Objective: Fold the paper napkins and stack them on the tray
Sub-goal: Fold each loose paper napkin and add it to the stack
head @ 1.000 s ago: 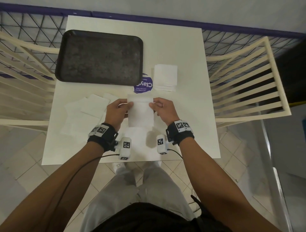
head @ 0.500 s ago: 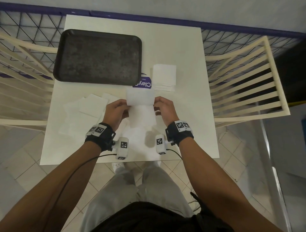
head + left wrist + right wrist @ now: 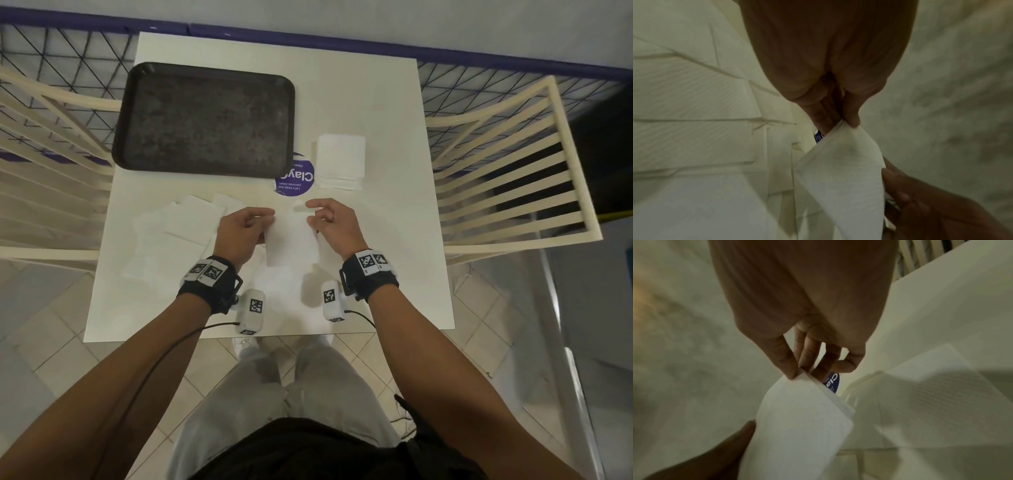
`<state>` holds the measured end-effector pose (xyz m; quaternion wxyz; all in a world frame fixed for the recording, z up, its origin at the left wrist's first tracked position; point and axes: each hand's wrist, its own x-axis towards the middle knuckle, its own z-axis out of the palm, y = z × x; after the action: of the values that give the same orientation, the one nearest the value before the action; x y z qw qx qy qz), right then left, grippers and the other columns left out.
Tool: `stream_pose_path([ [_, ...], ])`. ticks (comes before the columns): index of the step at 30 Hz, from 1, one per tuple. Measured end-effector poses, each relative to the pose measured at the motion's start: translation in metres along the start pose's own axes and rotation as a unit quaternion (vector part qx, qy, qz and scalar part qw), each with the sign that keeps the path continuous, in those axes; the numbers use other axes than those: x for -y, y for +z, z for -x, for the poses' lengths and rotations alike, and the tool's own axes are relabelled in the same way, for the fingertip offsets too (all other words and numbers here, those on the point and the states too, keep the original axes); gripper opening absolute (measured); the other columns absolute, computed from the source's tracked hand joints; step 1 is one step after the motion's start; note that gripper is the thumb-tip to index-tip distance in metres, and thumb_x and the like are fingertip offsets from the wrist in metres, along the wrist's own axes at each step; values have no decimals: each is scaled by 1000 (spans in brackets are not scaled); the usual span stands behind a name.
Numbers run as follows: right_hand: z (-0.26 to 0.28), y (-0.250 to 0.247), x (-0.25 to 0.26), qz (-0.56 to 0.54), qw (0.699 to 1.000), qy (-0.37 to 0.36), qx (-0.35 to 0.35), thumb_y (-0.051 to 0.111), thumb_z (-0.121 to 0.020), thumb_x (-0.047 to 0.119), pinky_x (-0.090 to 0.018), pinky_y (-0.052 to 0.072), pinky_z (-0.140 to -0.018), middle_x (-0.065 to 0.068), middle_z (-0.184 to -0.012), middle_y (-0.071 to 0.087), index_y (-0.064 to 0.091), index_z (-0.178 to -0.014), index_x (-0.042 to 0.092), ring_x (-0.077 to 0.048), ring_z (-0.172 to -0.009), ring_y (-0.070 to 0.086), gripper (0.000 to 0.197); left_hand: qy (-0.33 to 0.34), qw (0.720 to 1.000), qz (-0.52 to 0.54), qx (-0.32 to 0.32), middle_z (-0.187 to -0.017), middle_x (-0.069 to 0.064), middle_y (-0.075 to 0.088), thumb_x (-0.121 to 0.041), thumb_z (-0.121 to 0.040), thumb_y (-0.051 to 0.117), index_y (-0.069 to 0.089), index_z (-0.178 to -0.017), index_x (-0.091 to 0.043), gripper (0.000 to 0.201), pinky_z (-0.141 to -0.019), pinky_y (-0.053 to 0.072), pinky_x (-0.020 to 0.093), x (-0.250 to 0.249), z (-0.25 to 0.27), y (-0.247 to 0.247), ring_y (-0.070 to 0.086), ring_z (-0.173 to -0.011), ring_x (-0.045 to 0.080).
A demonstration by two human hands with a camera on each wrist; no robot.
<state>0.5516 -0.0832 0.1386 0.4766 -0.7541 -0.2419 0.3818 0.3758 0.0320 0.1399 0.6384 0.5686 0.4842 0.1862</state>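
Since half a second ago the napkin's far edge, then raised toward the purple sticker, has come down toward the person, leaving the sheet shorter between both hands. Left hand pinches the napkin's left edge with thumb and fingers; right hand pinches the right edge likewise, sheet held just above the white bench. Dark tray sits bare at far left; a stack of napkins lies right of the sticker, loose napkins left of the hands
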Motion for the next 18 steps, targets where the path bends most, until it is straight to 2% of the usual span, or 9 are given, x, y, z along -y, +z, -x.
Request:
stream_pose_path([
  [2, -1, 3, 4, 43, 999, -20, 8, 75, -84, 21, -24, 51, -82, 7, -78, 72, 74, -105, 26, -11, -79, 63, 22, 21, 999, -33, -1, -91, 6, 78, -12, -94, 73, 78, -104, -9, 12, -83, 64, 40, -1, 0, 1, 71, -77, 11],
  [4, 0, 8, 11, 93, 994, -54, 16, 78, -83, 30, -19, 49, -83, 9, -83, 73, 76, -101, 29, -3, -82, 63, 18, 39, 997, -60, 0, -92, 3, 78, -13, -94, 73, 78, -102, -11, 10, -84, 63, 43, -1, 0, 1, 72, -81, 13],
  [5, 0, 11, 13, 113, 991, -70, 20, 79, -82, 34, -19, 49, -84, 10, -84, 74, 77, -97, 29, 0, -83, 63, 16, 49, 996, -73, 1, -93, 2, 78, -15, -93, 73, 78, -101, -13, 9, -86, 62, 44, 0, 0, 1, 73, -85, 16],
  [7, -1, 20, 16, 148, 985, -89, 26, 78, -80, 42, -31, 52, -88, 17, -85, 74, 77, -90, 32, 1, -86, 65, 15, 64, 993, -94, 2, -94, -2, 78, -18, -93, 73, 77, -101, -16, 9, -90, 61, 43, 1, 0, 3, 74, -90, 17],
  [10, -4, 29, 17, 182, 979, -90, 25, 71, -77, 51, -47, 52, -88, 21, -83, 73, 75, -85, 36, -4, -86, 65, 17, 86, 988, -126, -6, -96, -6, 77, -20, -95, 72, 76, -100, -18, 7, -89, 59, 31, -1, 3, 5, 73, -91, 12],
  [13, -5, 34, 19, 188, 978, -86, 22, 70, -78, 49, -51, 51, -88, 18, -82, 73, 75, -84, 34, -7, -85, 65, 17, 112, 981, -156, -16, -96, -9, 75, -24, -97, 69, 73, -101, -19, 7, -81, 55, 14, -1, 5, 6, 70, -89, 4],
  [15, -5, 34, 19, 182, 979, -84, 26, 71, -79, 46, -51, 52, -89, 17, -82, 73, 75, -83, 33, -8, -86, 66, 14, 139, 974, -177, -21, -98, -6, 73, -22, -100, 66, 70, -104, -15, 9, -76, 48, 5, 0, 7, 6, 67, -88, 2],
  [18, -3, 25, 22, 148, 986, -76, 20, 75, -81, 33, -39, 54, -90, 14, -84, 74, 76, -83, 29, -7, -86, 66, 4, 159, 971, -175, -42, -101, -3, 69, -14, -102, 60, 65, -105, -12, 7, -74, 42, 1, 0, 9, 6, 63, -87, 2],
])
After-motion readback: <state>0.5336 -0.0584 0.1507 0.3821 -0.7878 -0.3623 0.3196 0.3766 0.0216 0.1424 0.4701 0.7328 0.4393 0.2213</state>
